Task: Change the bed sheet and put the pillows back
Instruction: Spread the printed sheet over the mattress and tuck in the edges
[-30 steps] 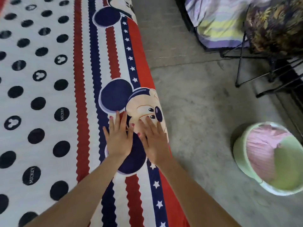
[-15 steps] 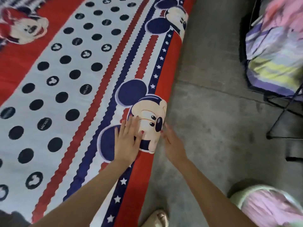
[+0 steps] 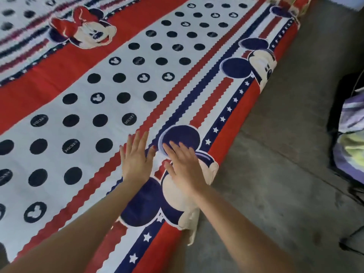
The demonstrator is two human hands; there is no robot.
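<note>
My left hand [image 3: 136,159] and right hand [image 3: 185,166] lie flat, fingers straight, on the sheet [image 3: 110,107] by the bed's edge. I should push slow and wide so bumps go away.

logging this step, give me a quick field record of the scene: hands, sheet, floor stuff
left hand: flat, fingers straight, on the sheet
right hand: flat on the sheet near the bed edge
sheet: cartoon-mouse print, spread over the bed
pillows: none in view
floor: bare grey concrete
striped bedding: bundled at right edge
</note>
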